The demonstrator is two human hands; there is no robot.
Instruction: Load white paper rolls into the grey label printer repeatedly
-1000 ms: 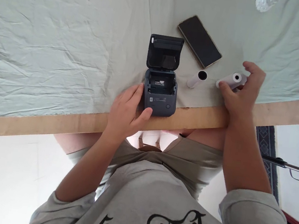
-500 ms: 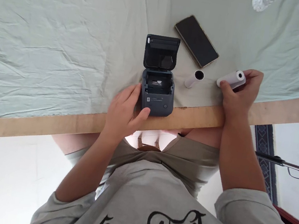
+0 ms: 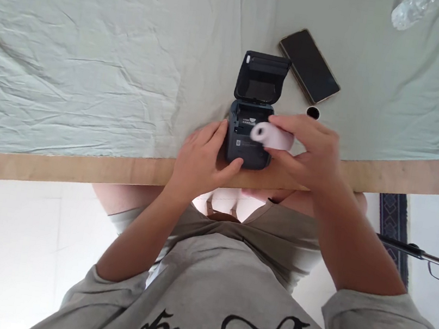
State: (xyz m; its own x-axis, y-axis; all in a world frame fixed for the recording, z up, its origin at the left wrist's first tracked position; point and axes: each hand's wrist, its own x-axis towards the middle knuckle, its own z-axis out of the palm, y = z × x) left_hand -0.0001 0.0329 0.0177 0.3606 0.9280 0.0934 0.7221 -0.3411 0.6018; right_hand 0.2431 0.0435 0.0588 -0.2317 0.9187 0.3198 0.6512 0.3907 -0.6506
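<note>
A small dark label printer (image 3: 242,152) sits at the table's front edge, its lid (image 3: 260,85) swung up and its paper bay exposed. My left hand (image 3: 201,157) grips the printer's left side, fingers along the flank and thumb at the front corner. In my right hand (image 3: 315,152), a white paper roll (image 3: 279,138) is pinched between thumb and fingers. The roll is over the printer's right part, its hollow core end pointing left, slightly blurred. Just beyond my right fingers shows the dark round end of a white cylinder (image 3: 313,112); the rest of it is hidden.
A phone (image 3: 310,65) lies face up behind the printer to the right. A clear plastic bottle (image 3: 413,12) is at the far right. Wrinkled pale green cloth (image 3: 115,61) covers the table up to its bare wooden edge (image 3: 78,173).
My right hand has carried the paper roll leftward from the table's right side to over the printer. My left hand stays at the printer. The whole view has shifted somewhat.
</note>
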